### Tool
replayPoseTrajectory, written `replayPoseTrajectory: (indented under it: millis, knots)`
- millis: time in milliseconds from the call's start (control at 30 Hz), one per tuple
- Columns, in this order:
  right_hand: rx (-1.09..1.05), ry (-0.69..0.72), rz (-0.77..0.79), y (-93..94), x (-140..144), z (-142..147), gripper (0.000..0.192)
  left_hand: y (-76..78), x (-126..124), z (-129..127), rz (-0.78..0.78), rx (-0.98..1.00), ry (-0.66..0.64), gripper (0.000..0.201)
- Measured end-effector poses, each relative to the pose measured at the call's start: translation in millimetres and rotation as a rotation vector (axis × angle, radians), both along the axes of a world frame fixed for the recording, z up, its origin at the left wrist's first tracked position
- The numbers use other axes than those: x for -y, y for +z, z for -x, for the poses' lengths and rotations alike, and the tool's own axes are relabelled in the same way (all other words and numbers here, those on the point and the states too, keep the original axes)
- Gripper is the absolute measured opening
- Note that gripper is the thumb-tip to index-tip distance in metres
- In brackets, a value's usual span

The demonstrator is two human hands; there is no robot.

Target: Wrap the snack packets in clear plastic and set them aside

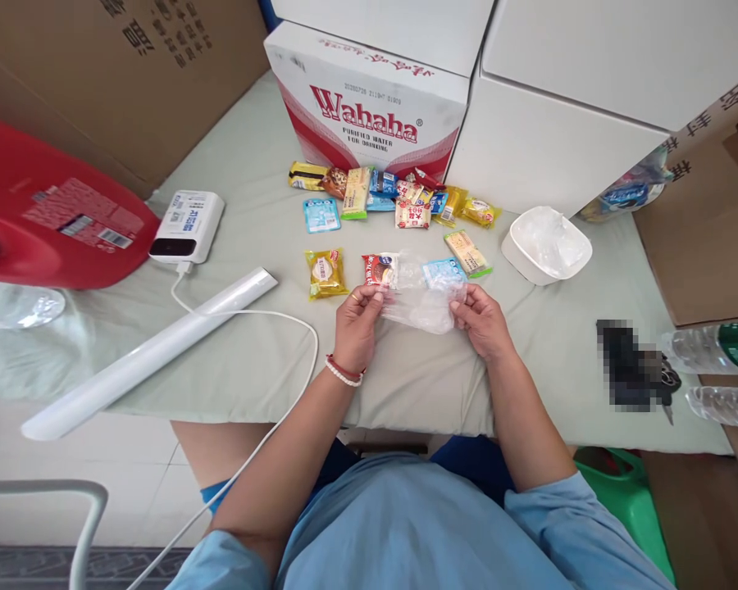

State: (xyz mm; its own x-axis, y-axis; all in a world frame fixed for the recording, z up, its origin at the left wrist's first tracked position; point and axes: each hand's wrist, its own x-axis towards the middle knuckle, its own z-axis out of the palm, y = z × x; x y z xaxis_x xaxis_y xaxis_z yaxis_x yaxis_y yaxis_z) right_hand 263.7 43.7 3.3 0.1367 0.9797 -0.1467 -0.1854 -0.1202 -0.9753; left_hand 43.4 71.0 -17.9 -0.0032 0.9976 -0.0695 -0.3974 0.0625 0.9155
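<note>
A clear plastic bag (423,305) is stretched between my two hands, low over the table. My left hand (360,319) pinches its left side, and my right hand (480,318) pinches its right side. Just beyond the bag lie a red-and-brown snack packet (380,269) and a light blue packet (443,273), the latter partly seen through the film. To the left is a yellow wrapped snack (325,274). A green-edged cracker packet (467,252) rests at the upper right of the bag.
Several wrapped snacks (357,192) lie in front of the Wahaha carton (369,106). A white tub (517,238) with clear plastic inside stands at right. At left are a white power bank (188,225), its cable (307,328), a long white tube (153,352) and a red container (55,205).
</note>
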Motion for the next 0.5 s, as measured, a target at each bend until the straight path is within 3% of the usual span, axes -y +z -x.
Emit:
replayPoseTrajectory:
  millis: [167, 500]
  knots:
    - [0.019, -0.011, 0.009, 3.7, 0, -2, 0.037, 11.8, -1, 4, 0.117, 0.308, -0.169, 0.037]
    - [0.061, -0.162, -0.112, -2.9, -3, 1, 0.046, 16.6, 5, 4, 0.161, 0.341, -0.323, 0.036]
